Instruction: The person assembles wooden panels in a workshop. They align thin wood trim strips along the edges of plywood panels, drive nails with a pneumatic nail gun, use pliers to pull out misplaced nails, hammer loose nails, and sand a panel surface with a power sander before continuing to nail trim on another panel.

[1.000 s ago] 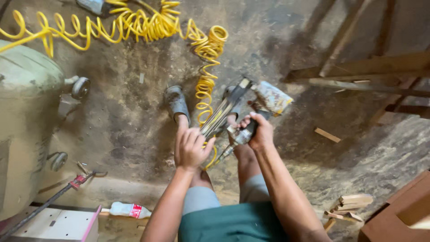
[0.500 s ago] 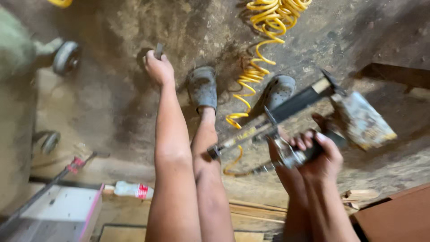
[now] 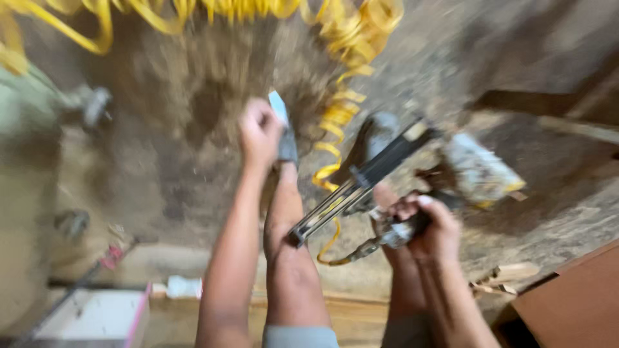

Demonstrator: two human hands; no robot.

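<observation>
Gripping the long metal pneumatic nail gun (image 3: 380,171) firmly, the right hand (image 3: 429,225) is best steadied; the left hand (image 3: 259,132), clenched at eleven o'clock, is kept clear of its nose.

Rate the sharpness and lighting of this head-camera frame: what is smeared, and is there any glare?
Head view: heavy motion blur throughout; the coiled yellow hose and dirt floor smear most. The left hand and the small pale piece it holds are soft-edged. The right hand and nail gun read slightly clearer. Light is dim and even, with no glare and only soft shadows.
</observation>
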